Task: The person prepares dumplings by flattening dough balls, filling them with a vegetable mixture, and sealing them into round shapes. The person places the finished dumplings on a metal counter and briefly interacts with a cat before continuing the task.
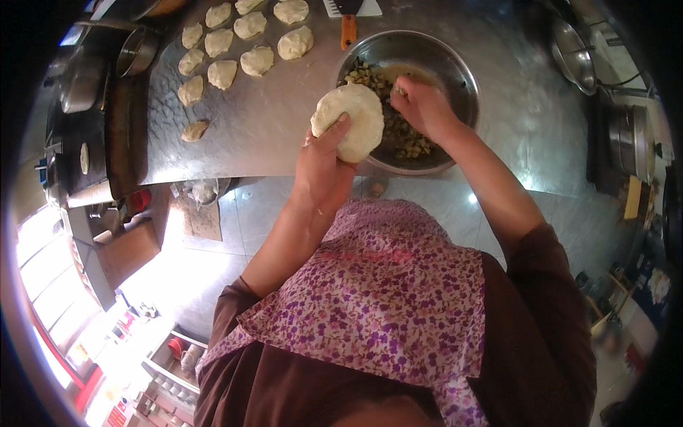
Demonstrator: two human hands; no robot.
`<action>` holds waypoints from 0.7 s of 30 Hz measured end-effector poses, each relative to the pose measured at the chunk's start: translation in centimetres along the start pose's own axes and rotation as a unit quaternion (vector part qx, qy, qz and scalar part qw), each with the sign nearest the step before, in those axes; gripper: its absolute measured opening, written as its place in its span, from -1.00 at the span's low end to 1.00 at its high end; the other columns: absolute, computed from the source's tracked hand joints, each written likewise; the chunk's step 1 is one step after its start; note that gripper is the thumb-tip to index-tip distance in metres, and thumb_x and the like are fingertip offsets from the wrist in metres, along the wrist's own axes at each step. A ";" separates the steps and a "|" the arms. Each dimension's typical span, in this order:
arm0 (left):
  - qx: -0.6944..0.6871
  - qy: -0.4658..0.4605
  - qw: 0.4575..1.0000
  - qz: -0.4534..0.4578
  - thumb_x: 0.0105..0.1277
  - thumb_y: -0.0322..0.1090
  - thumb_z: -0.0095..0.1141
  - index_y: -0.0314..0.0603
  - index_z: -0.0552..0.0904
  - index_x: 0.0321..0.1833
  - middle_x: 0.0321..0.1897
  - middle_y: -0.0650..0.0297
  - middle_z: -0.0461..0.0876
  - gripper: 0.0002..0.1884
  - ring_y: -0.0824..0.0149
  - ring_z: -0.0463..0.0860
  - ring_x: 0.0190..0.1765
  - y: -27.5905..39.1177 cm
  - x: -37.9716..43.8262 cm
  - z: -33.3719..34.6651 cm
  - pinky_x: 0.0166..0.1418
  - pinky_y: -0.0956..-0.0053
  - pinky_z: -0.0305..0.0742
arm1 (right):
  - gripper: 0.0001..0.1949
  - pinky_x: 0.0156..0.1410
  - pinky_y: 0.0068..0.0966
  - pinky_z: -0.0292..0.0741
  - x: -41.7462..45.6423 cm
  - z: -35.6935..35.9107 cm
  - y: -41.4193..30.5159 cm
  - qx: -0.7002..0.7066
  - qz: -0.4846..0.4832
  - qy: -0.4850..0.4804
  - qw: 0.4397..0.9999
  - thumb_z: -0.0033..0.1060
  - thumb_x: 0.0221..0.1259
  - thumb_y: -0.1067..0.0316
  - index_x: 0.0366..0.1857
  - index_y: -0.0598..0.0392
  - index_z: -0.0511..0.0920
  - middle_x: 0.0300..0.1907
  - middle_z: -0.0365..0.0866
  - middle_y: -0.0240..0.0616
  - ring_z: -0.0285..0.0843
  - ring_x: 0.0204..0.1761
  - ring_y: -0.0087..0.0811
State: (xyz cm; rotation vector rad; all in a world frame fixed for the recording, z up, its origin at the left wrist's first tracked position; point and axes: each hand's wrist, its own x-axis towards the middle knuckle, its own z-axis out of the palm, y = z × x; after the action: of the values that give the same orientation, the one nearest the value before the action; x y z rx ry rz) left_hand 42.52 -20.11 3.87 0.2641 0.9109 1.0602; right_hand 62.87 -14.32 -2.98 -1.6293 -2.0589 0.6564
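Observation:
My left hand (326,160) holds a flat round of dough (358,124), thumb on top, over the near left rim of a wide steel bowl (463,64). Diced filling (413,147) lies along the bowl's left and near side, with some liquid beyond it. My right hand (424,107) is inside the bowl, its fingers drawn together around a bit of the filling. Several filled-looking dough pieces (222,73) rest in rows on the steel table (283,117) to the left.
Behind the bowl lie a wooden-handled tool (348,32) and a white toothed scraper (368,7). A dark griddle (88,160) with a small dough piece stands at far left. Pots (635,144) stand at far right.

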 end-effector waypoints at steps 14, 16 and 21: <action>-0.138 -0.100 0.981 -0.092 0.64 -0.10 -0.24 -0.14 0.29 0.50 0.39 0.15 0.44 -0.52 0.18 0.40 0.46 -4.7 4.5 2.6 0.57 0.19 0.25 | -0.57 -0.13 -0.49 0.54 0.3 -1.9 -4.2 0.724 0.192 0.144 0.647 -0.11 0.56 -0.16 -0.13 0.02 0.53 -0.20 0.59 -0.30 0.55 -0.25 -0.45; -0.174 -0.114 0.972 -0.108 0.65 0.01 -0.32 -0.10 0.31 0.49 0.40 0.19 0.44 -0.49 0.18 0.38 0.47 -4.6 4.7 3.7 0.57 0.21 0.24 | -0.59 0.08 -0.51 0.51 -0.1 -0.8 -4.1 0.544 0.074 0.196 0.812 -0.21 0.62 -0.06 -0.12 0.06 0.55 -0.13 0.59 -0.31 0.55 -0.11 -0.44; -0.171 -0.052 0.978 -0.109 0.62 0.15 -0.33 -0.02 0.41 0.41 0.36 0.24 0.46 -0.46 0.17 0.40 0.44 -3.8 4.6 5.4 0.54 0.20 0.24 | -0.85 0.13 -0.22 0.46 -1.0 -1.1 -4.3 0.123 -0.105 0.220 0.962 0.05 0.43 0.32 -0.13 0.11 0.61 -0.13 0.60 -0.13 0.54 -0.04 -0.08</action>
State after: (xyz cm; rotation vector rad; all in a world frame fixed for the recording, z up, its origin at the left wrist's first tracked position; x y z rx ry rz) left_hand 49.84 -16.98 2.59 -0.0666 0.6341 0.9697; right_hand 60.46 -16.06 0.42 -1.2587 -1.7167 0.4101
